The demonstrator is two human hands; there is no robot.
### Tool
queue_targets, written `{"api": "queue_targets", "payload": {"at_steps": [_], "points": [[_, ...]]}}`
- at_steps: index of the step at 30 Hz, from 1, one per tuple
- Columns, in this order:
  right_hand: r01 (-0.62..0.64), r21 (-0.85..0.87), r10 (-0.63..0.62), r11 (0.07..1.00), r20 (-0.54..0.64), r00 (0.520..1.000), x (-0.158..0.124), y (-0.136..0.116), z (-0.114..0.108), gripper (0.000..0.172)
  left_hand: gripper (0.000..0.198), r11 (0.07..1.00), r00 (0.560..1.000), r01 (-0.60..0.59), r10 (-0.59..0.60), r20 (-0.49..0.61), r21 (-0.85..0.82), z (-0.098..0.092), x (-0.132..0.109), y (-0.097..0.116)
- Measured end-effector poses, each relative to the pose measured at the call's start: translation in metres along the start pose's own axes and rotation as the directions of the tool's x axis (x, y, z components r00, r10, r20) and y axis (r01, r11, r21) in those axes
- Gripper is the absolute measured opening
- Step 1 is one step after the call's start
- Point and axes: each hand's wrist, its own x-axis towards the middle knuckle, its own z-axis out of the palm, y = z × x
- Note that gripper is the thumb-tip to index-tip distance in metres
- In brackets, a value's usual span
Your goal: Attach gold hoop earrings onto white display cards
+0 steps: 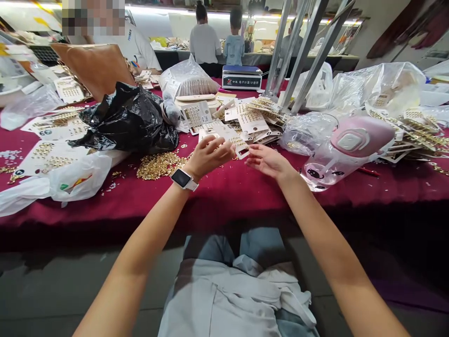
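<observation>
My left hand, with a white watch on its wrist, is above the table with its fingers bent inward and fingertips close together. What they pinch, if anything, is too small to make out. Facing it, my right hand has its fingers curled at the edge of a small white earring card, which lies between both hands' fingertips. Just behind is a heap of white cards carrying rows of gold earrings. To the left of my left hand lies a pile of small gold pieces.
A black plastic bag and a white bag lie left on the red tablecloth. A pink-lidded bottle stands tilted at right. Behind are a scale and metal posts. Several people are in the background.
</observation>
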Motion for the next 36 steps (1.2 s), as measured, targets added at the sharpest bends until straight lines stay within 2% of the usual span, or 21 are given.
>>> {"api": "queue_targets", "payload": {"at_steps": [3,5,8,10,11,12,14,15,17,18,21,23,26,27,28,30,32,34,36], "points": [[0.053,0.037,-0.053,0.998,-0.002,0.999,0.03,-0.004,0.0,0.016,0.018,0.99,0.99,0.14,-0.14,0.004,-0.006,0.011,-0.003,-0.009],[0.091,0.049,-0.091,0.995,0.003,0.996,0.046,-0.005,0.0,0.015,0.018,0.968,0.968,0.25,-0.25,-0.019,-0.01,0.016,-0.006,-0.014],[0.162,0.084,-0.164,0.983,0.011,0.986,0.061,-0.002,0.001,0.012,0.049,0.888,0.879,0.439,-0.456,-0.137,-0.139,0.017,-0.007,-0.022],[0.201,0.128,-0.204,0.971,0.012,0.979,0.062,0.005,0.004,0.01,0.066,0.797,0.827,0.481,-0.551,-0.114,-0.364,0.015,-0.007,-0.027],[0.202,0.144,-0.207,0.969,0.017,0.978,0.062,0.01,0.006,0.01,0.068,0.73,0.827,0.47,-0.561,-0.042,-0.496,0.013,-0.006,-0.029],[0.191,0.149,-0.197,0.97,0.025,0.98,0.06,0.014,0.009,0.01,0.069,0.65,0.846,0.449,-0.53,0.058,-0.614,0.011,-0.007,-0.03],[0.149,0.129,-0.157,0.98,0.05,0.986,0.055,0.023,0.015,0.011,0.08,0.489,0.894,0.398,-0.397,0.208,-0.777,0.008,-0.008,-0.029],[0.135,0.118,-0.143,0.984,0.06,0.988,0.052,0.026,0.019,0.011,0.09,0.431,0.916,0.37,-0.319,0.244,-0.823,0.007,-0.009,-0.027],[0.126,0.109,-0.135,0.986,0.074,0.988,0.046,0.029,0.024,0.012,0.104,0.377,0.943,0.319,-0.214,0.254,-0.869,0.006,-0.01,-0.022],[0.126,0.109,-0.135,0.986,0.078,0.988,0.044,0.03,0.026,0.012,0.106,0.378,0.949,0.308,-0.193,0.251,-0.873,0.006,-0.01,-0.019],[0.15,0.126,-0.16,0.981,0.069,0.985,0.039,0.028,0.032,0.012,0.101,0.413,0.943,0.325,-0.209,0.258,-0.851,0.008,-0.01,-0.012],[0.178,0.14,-0.19,0.974,0.079,0.979,0.037,0.026,0.034,0.011,0.102,0.394,0.945,0.32,-0.202,0.258,-0.862,0.009,-0.009,-0.009],[0.227,0.104,-0.239,0.968,0.122,0.963,0.034,0.026,0.036,0.004,0.11,0.285,0.954,0.273,-0.204,0.22,-0.919,0.009,-0.007,-0.008],[0.261,0.057,-0.267,0.964,0.126,0.955,0.033,0.027,0.036,0.002,0.111,0.247,0.948,0.268,-0.24,0.209,-0.931,0.008,-0.007,-0.009],[0.317,-0.016,-0.313,0.948,0.12,0.942,0.032,0.028,0.036,0.008,0.111,0.208,0.933,0.27,-0.298,0.202,-0.94,0.007,-0.006,-0.011],[0.475,-0.251,-0.46,0.843,0.119,0.88,0.03,0.032,0.036,0.02,0.104,0.105,0.876,0.281,-0.434,0.21,-0.954,0.002,-0.007,-0.015],[0.598,-0.542,-0.594,0.591,0.209,0.777,0.027,0.037,0.038,0.024,0.093,-0.037,0.812,0.248,-0.537,0.229,-0.968,-0.003,-0.008,-0.018],[0.617,-0.731,-0.605,0.291,0.359,0.711,0.024,0.042,0.04,0.019,0.087,-0.189,0.777,0.176,-0.575,0.254,-0.966,-0.008,-0.009,-0.019],[0.59,-0.802,-0.524,0.091,0.465,0.714,0.022,0.046,0.042,0.009,0.086,-0.314,0.774,0.121,-0.564,0.288,-0.942,-0.012,-0.011,-0.018]]}}
